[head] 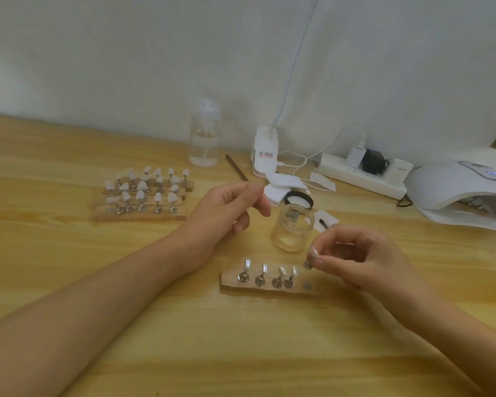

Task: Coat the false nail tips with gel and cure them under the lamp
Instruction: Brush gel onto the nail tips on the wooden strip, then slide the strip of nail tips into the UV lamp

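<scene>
Pinching a nail stand (307, 264) just above the wooden strip (269, 290), the right hand (352, 253) may bump adjacent nail tips (265, 267) and smear them. The left hand (229, 207) hovers curled; whether it holds anything cannot be determined.

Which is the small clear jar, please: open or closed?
Open: the small clear jar has no cap on, and a round black lid lies behind it.
</scene>
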A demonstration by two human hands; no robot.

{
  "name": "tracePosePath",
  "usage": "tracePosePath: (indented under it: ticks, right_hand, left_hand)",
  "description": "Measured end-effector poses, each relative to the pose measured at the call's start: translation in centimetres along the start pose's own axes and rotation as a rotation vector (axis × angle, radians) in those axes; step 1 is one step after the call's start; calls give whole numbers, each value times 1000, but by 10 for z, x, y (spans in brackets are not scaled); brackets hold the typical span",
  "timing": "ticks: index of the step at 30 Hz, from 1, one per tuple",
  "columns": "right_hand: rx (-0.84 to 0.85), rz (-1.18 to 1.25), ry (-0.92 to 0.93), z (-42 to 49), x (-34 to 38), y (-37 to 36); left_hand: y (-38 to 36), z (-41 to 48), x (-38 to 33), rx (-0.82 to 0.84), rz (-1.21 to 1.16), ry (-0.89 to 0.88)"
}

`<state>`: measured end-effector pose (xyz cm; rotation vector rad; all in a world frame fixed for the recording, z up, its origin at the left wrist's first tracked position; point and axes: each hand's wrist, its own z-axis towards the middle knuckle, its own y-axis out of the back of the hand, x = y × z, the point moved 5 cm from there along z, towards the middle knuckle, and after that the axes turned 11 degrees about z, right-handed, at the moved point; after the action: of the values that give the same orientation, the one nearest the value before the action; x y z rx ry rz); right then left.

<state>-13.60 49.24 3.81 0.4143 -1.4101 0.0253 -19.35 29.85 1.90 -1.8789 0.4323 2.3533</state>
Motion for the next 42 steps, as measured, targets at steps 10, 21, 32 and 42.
tracePosePath:
  ticks: [10,21,32,42]
  right_hand:
    - [12,-125,0,-11,-10,-2]
    - [33,-376,44,-11,-8,-4]
    - [-275,-399,33,-62,-24,127]
    - [-584,-510,-71,-62,-82,271]
  left_hand:
    - [-2,1,2,0,31,14]
    - [-1,1,5,4,47,12]
    - [-31,-31,-37,-67,439,-335]
    - [-192,9,-51,380,1193,-526]
